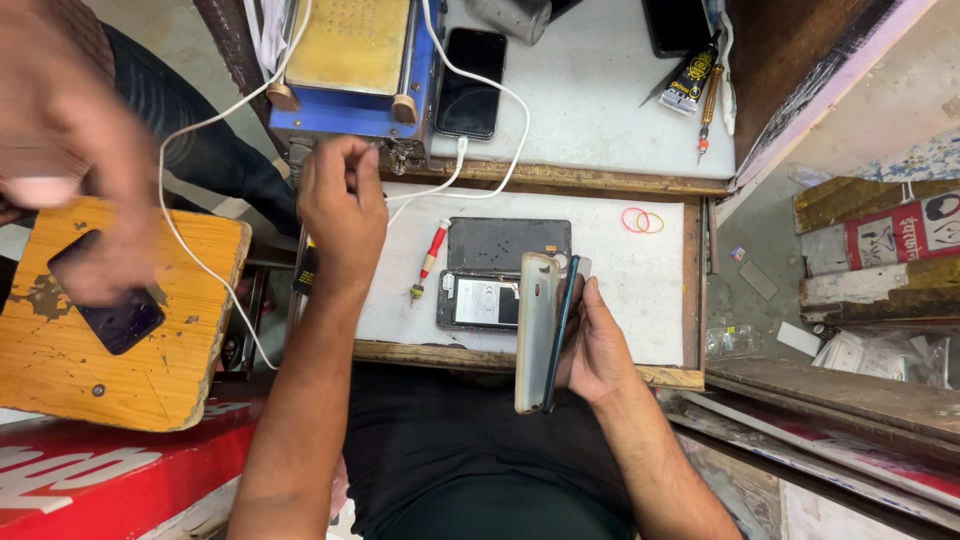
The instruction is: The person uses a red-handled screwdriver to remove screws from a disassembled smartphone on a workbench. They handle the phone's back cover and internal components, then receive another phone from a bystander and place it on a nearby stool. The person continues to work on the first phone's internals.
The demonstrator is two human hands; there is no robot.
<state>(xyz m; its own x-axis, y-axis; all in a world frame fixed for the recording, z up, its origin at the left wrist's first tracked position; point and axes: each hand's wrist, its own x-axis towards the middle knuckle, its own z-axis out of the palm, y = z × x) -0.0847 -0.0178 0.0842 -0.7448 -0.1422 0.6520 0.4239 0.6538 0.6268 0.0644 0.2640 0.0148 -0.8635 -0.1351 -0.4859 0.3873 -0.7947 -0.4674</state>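
The right hand (600, 350) is gripping a phone (562, 330) and its pale case (535, 335) on edge, just in front of the opened phone (480, 300) lying on the drawer tray (640, 290). The left hand (342, 205) is hovering loosely curled, holding nothing visible, beside a red-handled screwdriver (430, 258) left of the opened phone.

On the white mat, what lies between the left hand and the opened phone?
In the head view, a red-handled screwdriver lies on the white mat between the left hand and the opened phone. A white cable also crosses there.
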